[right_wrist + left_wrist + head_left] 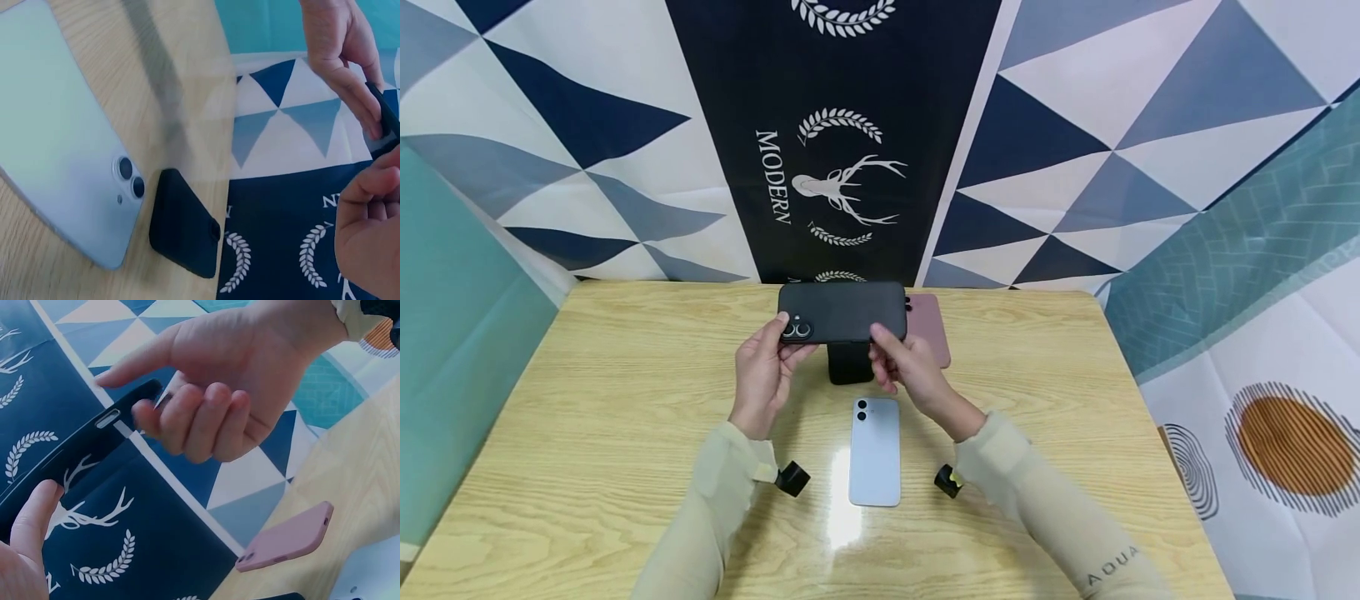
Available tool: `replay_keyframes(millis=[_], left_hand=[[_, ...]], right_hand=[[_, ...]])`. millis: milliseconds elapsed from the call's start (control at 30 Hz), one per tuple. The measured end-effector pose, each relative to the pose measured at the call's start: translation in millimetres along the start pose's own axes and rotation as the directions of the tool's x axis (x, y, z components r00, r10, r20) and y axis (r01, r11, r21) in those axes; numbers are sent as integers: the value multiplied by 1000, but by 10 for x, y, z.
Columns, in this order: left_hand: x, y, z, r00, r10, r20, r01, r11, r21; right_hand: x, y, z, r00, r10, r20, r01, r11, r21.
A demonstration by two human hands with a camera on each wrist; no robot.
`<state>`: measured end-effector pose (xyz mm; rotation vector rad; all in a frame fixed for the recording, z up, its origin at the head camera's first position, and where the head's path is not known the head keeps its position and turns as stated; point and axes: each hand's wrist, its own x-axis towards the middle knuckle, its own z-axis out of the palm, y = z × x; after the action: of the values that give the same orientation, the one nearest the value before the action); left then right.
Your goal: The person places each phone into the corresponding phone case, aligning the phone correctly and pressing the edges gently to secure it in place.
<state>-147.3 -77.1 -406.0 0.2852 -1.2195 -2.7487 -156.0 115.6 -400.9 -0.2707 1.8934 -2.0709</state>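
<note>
A black phone (pixel 850 312) with two ringed lenses at its left end is held up sideways between both hands, its back toward the head camera. My left hand (pixel 758 375) grips the lens end, thumb on the back beside the lenses and fingers underneath. At the other end my right hand (pixel 917 371) pinches the lower corner with the thumb on the back and the other fingers curled. A slot shows in the phone's dark edge (pixel 107 419) in the left wrist view. Below the held phone, a second black phone (pixel 850 367) lies on the table, partly hidden.
A white phone (pixel 875 454) lies lens side up on the wooden table (pixel 625 417), nearer the body. Behind the right hand is a pink phone (pixel 928 329). A patterned cloth (pixel 842 83) hangs at the table's back edge. Small black wrist devices (pixel 792 479) sit at both sleeves.
</note>
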Motion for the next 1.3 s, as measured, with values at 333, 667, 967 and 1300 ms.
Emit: replay_keyframes(millis=[333, 667, 967, 1300], left_hand=[[-39, -10, 28, 1000, -27, 14, 27, 1000, 13], [-75, -28, 76, 989, -89, 116, 93, 995, -28], [-134, -149, 161, 978, -158, 138, 150, 986, 70], [-137, -166, 195, 990, -127, 69, 128, 992, -9]], right_hand=[[54, 36, 57, 995, -43, 89, 32, 992, 121], [88, -37, 78, 998, -48, 31, 39, 966, 254], [102, -63, 134, 999, -23, 46, 8, 957, 290], [106, -47, 124, 998, 43, 39, -48, 989, 143]])
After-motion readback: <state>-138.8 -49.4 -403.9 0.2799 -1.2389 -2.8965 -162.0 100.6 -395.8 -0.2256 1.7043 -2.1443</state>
